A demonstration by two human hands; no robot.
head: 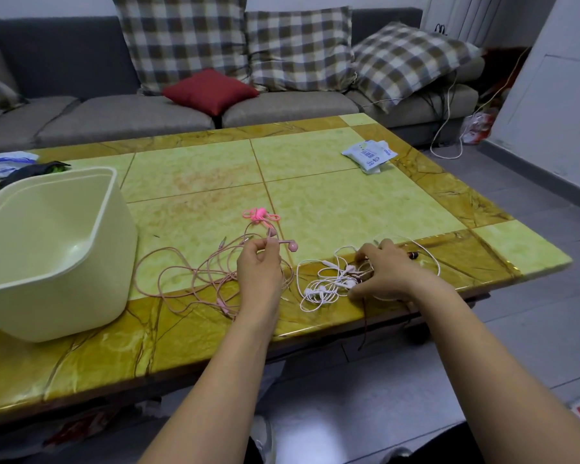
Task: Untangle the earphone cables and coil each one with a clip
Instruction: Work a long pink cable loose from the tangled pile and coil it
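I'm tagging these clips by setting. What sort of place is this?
Most likely a home living room: a grey sofa with checked cushions stands behind a yellow-green tiled coffee table.

I work from a single wide-angle view, worn on the person's head. It faces forward and tilts down over the table (pixel 315 202), close enough that the left hand (pixel 260 269) and right hand (pixel 387 272) sit low centre, with the sofa (pixel 114 112) across the top.
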